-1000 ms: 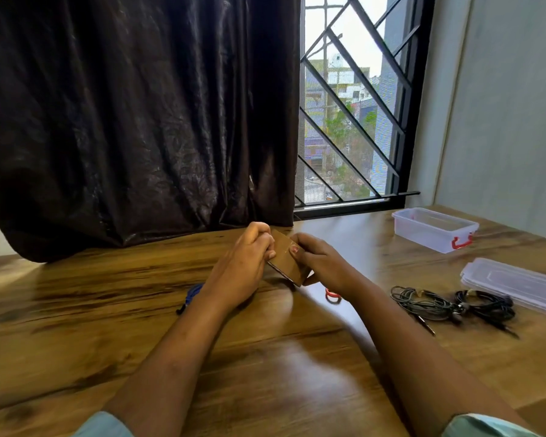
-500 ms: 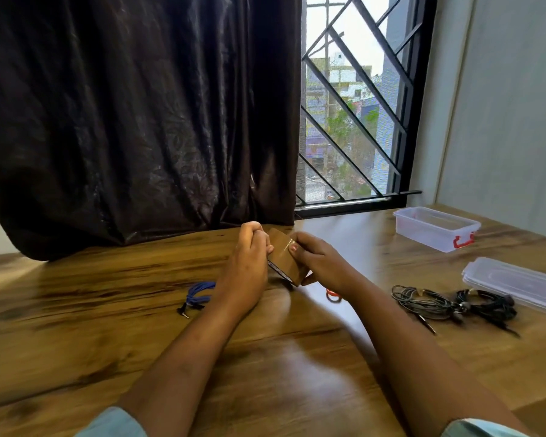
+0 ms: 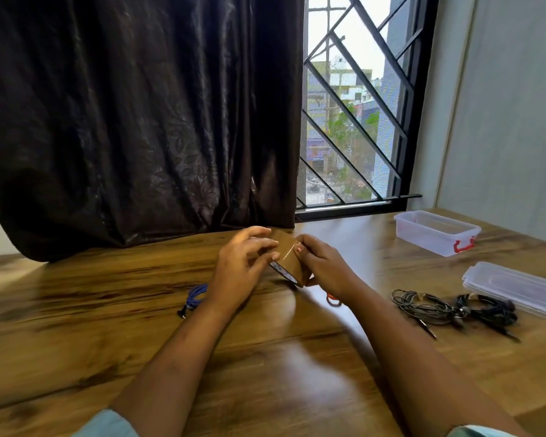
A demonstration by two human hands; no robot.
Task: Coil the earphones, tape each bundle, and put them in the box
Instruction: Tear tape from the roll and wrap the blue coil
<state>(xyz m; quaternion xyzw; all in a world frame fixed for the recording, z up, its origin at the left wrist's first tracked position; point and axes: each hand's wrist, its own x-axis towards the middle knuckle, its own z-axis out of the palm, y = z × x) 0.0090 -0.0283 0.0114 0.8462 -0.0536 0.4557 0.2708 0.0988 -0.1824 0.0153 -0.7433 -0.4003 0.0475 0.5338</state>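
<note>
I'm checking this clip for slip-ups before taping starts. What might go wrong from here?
The blue earphones lie beside the left forearm, so a sweep of that arm might knock them loose. The grey earphones and black earphones touch, so lifting one could drag the other. The right hand holds the tape roll tilted; it may slip while the left hand touches it.

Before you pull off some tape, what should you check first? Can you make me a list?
1. Tape roll held steady: ok, the right hand grips it.
2. Loose tape end found: cannot tell; fingers of the left hand touch the roll.
3. Blue earphones close by: ok, beside the left wrist.
4. Box open: ok, its lid lies apart.
5. Grey earphones and black earphones coiled: not ok, loose heaps.
</note>
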